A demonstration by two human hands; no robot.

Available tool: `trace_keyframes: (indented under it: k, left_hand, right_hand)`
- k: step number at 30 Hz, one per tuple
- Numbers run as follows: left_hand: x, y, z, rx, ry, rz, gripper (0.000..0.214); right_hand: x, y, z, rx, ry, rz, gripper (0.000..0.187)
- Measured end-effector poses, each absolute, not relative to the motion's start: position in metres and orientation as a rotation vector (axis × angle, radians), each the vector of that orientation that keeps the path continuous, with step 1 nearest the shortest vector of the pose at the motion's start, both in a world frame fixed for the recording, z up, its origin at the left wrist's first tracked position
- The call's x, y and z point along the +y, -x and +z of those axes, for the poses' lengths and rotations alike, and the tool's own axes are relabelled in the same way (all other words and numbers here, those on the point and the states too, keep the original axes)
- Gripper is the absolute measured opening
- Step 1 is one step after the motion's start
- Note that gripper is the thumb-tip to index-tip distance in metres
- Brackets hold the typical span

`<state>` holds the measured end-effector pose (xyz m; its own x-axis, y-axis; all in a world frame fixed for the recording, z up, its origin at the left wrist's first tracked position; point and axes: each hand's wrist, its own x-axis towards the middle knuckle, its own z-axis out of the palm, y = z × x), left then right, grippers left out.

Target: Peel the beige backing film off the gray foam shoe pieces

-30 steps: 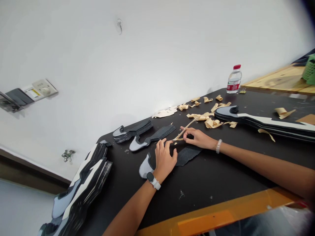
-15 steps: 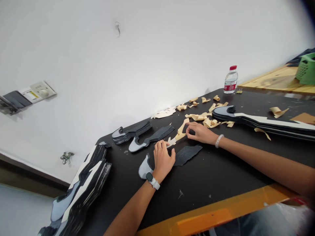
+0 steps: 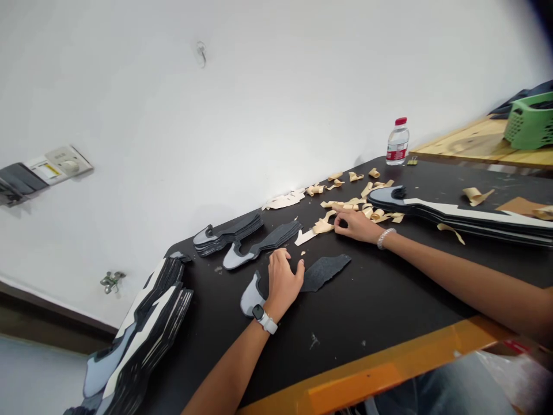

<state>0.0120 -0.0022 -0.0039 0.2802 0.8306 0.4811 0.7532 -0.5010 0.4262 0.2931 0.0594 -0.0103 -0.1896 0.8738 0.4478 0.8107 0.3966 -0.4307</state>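
My left hand [image 3: 285, 280] hovers over or rests on a dark grey cut piece [image 3: 326, 272] with a pale grey curved end [image 3: 251, 297]. Its fingers are bent, the thumb stands apart, and nothing shows in the grasp. Further right, my right hand [image 3: 356, 225] has thumb and finger pinched at a tan peeled paper strip [image 3: 323, 226]. That strip adjoins a small white cut piece [image 3: 305, 236], lying on the black table between my hands. Whether the two are still stuck together I cannot tell.
Two small stacks of dark pieces, the nearer stack [image 3: 263, 245] included, lie beyond my left hand. A tall stack [image 3: 147, 328] stands left, a long stack [image 3: 453, 213] right. Curled tan scraps [image 3: 375, 214], white pieces [image 3: 285, 200] and a water bottle [image 3: 397, 142] lie toward the wall.
The white piece has come away from my left fingertips and now lies apart from them. My right hand has shifted slightly with the tan strip. The whole view has moved a little.
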Motion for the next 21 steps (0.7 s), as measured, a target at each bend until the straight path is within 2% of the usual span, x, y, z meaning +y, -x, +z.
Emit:
trace_keyframes:
  k: [5,13,21]
  left_hand:
    - [-0.007,-0.014,0.001,1.276,-2.544,1.003,0.019]
    - [-0.014,-0.016,0.007,1.174,-2.683,0.881,0.046]
    - [-0.014,-0.017,0.003,1.230,-2.773,0.781,0.026]
  right_hand:
    - [0.043,-0.263,0.000,-2.060,1.251,0.285,0.014]
    - [0.017,-0.225,0.012,-1.879,0.990,0.888,0.020]
    - [0.039,-0.242,-0.005,-1.634,1.098,0.922,0.029]
